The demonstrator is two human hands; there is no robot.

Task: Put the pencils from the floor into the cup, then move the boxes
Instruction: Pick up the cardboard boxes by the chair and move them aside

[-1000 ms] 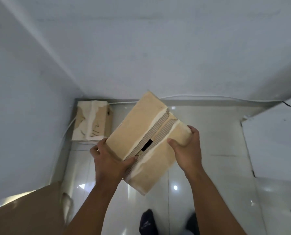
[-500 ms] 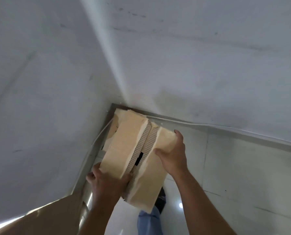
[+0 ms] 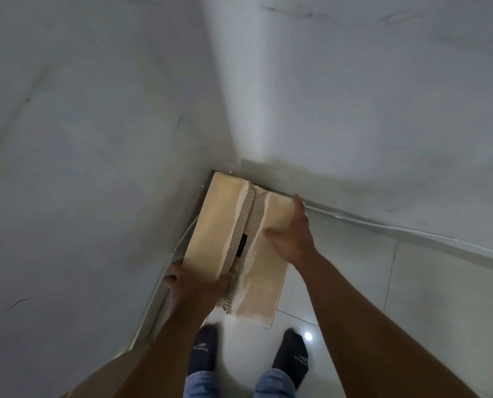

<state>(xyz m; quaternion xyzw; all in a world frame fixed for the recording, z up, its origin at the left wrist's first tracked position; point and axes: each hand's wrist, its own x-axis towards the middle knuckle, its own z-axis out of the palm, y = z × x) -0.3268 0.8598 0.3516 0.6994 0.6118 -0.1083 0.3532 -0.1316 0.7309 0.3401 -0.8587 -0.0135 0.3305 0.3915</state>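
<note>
- Grey-white walls (image 3: pixel 96 139) met in a corner, and a pale tiled floor (image 3: pixel 354 282) ran up to a skirting strip at their foot; a thin white cable (image 3: pixel 182 239) trailed down along the left wall's edge.
- Held in that corner was a worn cardboard box (image 3: pixel 219 225), its top flaps meeting along a torn seam of bare corrugation, with a small dark gap in the middle.
- At the box's near left corner the left hand (image 3: pixel 193 285) had its grip clamped, fingers curled under the edge.
- On the right flap and far right edge the right hand (image 3: pixel 291 237) was clamped on the same box — thumb on top, fingers over the side.
- Whether the box rested on anything beneath it could not be told; it hid whatever lay under it in the corner.
- Below, two dark socks (image 3: pixel 202 351) and blue jeans cuffs showed the person standing close to the wall.
- No pencils and no cup were in view, so the pencil half of the task could not be checked from here; with a box in both hands, I judged it most likely finished.
- My reading: the box-moving stage was under way — this box was near its place, but not yet let go.
- Left to do, as far as could be judged: settle it, release both hands, and fetch any boxes out of sight.
</note>
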